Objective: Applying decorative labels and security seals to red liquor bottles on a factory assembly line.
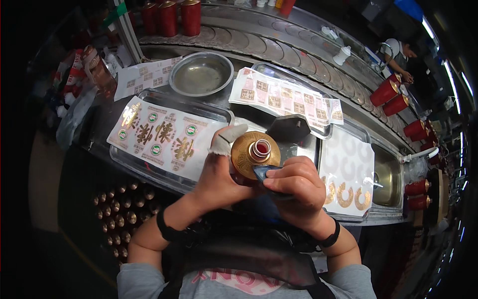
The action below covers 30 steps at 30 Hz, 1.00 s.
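Note:
A bottle (244, 153) with a gold embossed shoulder and an uncapped clear neck stands upright before my chest. My left hand (216, 177) is wrapped round its side, with white wrapping on a finger. In my right hand (301, 187), thumb and fingers pinch a thin blue flat piece (261, 172). Its edge touches the bottle's near shoulder, just below the neck. What kind of tool this is, I cannot make out. The lower part of the bottle is hidden by my hands. Just beyond the bottle lies a dark angular holder (289, 128).
Sticker sheets (164, 132) lie on a left tray, more labels (279, 97) behind, and gold C-shaped stickers (344, 194) at right. A metal bowl (201, 74) stands behind. Past it runs a slatted conveyor (264, 47) with red bottles (190, 19). A sink (388, 174) is at right; a person works far right.

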Each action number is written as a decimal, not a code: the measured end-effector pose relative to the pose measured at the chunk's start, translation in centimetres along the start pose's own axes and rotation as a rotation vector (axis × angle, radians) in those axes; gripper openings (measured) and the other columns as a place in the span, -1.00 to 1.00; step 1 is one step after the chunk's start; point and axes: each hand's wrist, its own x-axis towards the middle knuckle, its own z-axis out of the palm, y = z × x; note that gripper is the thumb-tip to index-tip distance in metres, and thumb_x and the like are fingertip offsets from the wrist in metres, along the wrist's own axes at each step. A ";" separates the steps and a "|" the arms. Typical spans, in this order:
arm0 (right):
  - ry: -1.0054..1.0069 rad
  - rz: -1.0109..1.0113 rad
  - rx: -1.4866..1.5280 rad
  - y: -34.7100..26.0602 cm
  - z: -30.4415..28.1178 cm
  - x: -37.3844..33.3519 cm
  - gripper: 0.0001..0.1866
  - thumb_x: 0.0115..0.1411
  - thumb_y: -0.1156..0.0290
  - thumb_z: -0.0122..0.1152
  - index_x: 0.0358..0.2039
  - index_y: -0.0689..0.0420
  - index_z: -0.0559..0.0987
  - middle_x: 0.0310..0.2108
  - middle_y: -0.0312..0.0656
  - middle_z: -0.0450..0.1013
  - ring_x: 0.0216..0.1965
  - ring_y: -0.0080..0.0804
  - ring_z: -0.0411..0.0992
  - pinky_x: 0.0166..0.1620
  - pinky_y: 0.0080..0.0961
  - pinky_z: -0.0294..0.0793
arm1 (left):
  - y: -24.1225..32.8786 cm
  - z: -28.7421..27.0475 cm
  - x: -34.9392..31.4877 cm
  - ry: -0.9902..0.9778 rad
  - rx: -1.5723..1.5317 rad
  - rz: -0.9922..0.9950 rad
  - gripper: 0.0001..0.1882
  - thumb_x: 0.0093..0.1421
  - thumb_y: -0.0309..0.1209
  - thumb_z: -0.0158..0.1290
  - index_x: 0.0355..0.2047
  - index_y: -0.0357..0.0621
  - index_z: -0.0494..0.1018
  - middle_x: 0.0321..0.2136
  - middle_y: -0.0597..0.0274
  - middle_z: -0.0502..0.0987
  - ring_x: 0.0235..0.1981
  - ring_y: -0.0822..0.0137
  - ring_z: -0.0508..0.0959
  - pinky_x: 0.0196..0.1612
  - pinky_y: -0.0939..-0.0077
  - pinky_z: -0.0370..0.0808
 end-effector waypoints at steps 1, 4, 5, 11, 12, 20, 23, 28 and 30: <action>-0.002 0.005 -0.001 -0.1 0.2 0.1 -0.73 -0.22 0.65 0.41 -0.42 0.15 0.62 -0.41 -0.21 0.53 -0.38 -0.26 0.48 -0.26 -0.40 0.45 | -0.1 -0.9 0.3 -0.001 -0.003 -0.004 -0.20 -0.14 -0.28 0.42 0.10 -0.20 0.32 0.05 -0.04 0.33 0.03 -0.05 0.46 0.07 0.20 0.44; -0.016 0.006 0.012 0.0 0.8 0.8 -0.71 -0.16 0.69 0.44 -0.40 0.13 0.58 -0.38 -0.18 0.56 -0.36 -0.25 0.48 -0.25 -0.40 0.45 | 0.3 -1.6 0.6 -0.188 0.085 0.011 -0.21 -0.15 -0.33 0.41 0.10 -0.21 0.32 0.06 -0.04 0.34 0.06 -0.06 0.44 0.09 0.21 0.42; -0.020 0.011 0.014 0.1 1.1 0.9 -0.71 -0.16 0.69 0.43 -0.40 0.13 0.58 -0.38 -0.18 0.56 -0.36 -0.25 0.48 -0.24 -0.40 0.45 | -0.1 -0.8 0.0 -0.185 0.086 0.013 -0.21 -0.15 -0.33 0.41 0.10 -0.21 0.32 0.06 -0.04 0.34 0.06 -0.06 0.44 0.09 0.21 0.42; -0.027 0.064 0.036 -0.2 1.5 1.6 -0.73 -0.21 0.67 0.40 -0.42 0.17 0.61 -0.43 -0.20 0.52 -0.38 -0.26 0.49 -0.25 -0.39 0.44 | -0.7 -2.5 0.3 -0.107 -0.142 -0.115 -0.18 -0.16 -0.39 0.39 0.14 -0.21 0.28 0.12 -0.07 0.32 0.06 -0.01 0.44 0.11 0.18 0.41; -0.023 0.078 0.057 -0.3 1.8 1.9 -0.73 -0.21 0.67 0.41 -0.42 0.17 0.61 -0.43 -0.20 0.52 -0.38 -0.25 0.49 -0.25 -0.39 0.44 | -0.6 -3.6 1.5 -0.284 -0.103 -0.044 -0.23 -0.04 -0.45 0.32 0.17 -0.22 0.21 0.02 0.03 0.37 0.01 0.10 0.49 0.08 0.26 0.41; -0.016 0.068 0.041 -0.2 3.3 2.5 -0.73 -0.19 0.66 0.43 -0.40 0.18 0.61 -0.43 -0.19 0.52 -0.39 -0.25 0.48 -0.27 -0.38 0.42 | -1.7 -2.5 0.6 0.042 0.022 0.098 -0.12 -0.15 -0.32 0.42 0.17 -0.20 0.22 0.05 -0.08 0.34 0.04 -0.02 0.47 0.10 0.22 0.43; -0.023 0.084 0.036 -0.4 3.6 2.4 -0.73 -0.18 0.66 0.43 -0.39 0.18 0.61 -0.42 -0.18 0.51 -0.40 -0.24 0.47 -0.28 -0.38 0.42 | -1.1 -4.7 1.6 -0.295 0.099 0.009 -0.09 -0.12 -0.36 0.46 0.18 -0.23 0.18 0.09 0.04 0.37 0.11 0.19 0.45 0.17 0.28 0.39; 0.006 0.088 0.028 -0.1 4.1 2.7 -0.72 -0.19 0.65 0.42 -0.39 0.19 0.60 -0.44 -0.19 0.50 -0.40 -0.23 0.47 -0.29 -0.37 0.41 | -2.9 -2.3 0.2 0.106 0.264 0.191 -0.11 -0.12 -0.32 0.41 0.19 -0.21 0.20 0.03 -0.12 0.36 0.00 -0.10 0.48 0.08 0.20 0.44; -0.035 0.087 0.077 0.2 4.2 2.8 -0.72 -0.19 0.66 0.41 -0.39 0.19 0.60 -0.45 -0.18 0.49 -0.40 -0.22 0.47 -0.29 -0.36 0.41 | -3.6 -3.9 0.5 0.005 0.004 0.049 -0.01 -0.18 -0.32 0.45 0.22 -0.23 0.14 0.01 -0.09 0.36 -0.02 -0.13 0.49 0.07 0.20 0.45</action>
